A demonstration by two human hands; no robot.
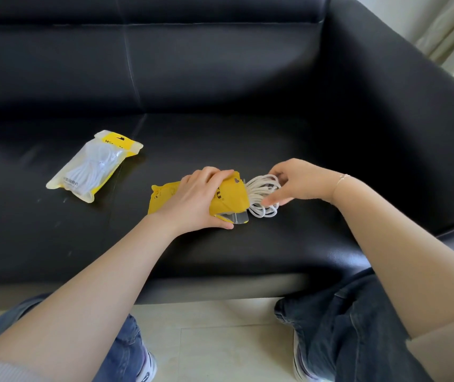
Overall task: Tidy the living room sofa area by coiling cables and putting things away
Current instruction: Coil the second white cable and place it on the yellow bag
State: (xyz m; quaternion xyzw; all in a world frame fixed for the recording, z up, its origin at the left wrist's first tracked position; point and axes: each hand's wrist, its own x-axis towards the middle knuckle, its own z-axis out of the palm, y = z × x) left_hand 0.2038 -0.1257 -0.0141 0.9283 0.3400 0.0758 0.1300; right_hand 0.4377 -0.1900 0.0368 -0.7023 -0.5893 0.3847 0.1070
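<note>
A yellow plastic pouch (228,198) lies on the black sofa seat (289,249), its open mouth facing right. My left hand (195,201) grips the pouch from above, fingers over its top edge and thumb under its lower edge. A coiled white cable (261,194) sticks partly out of the pouch mouth. My right hand (294,181) holds the outer end of the coil, fingers curled round the loops. The cable's inner part is hidden in the pouch.
A second pouch (93,166), clear with yellow trim and a white cable inside, lies on the seat to the left. The sofa backrest (192,64) and right armrest (413,119) enclose the seat. My knees and shoes are on the pale floor (220,340) below.
</note>
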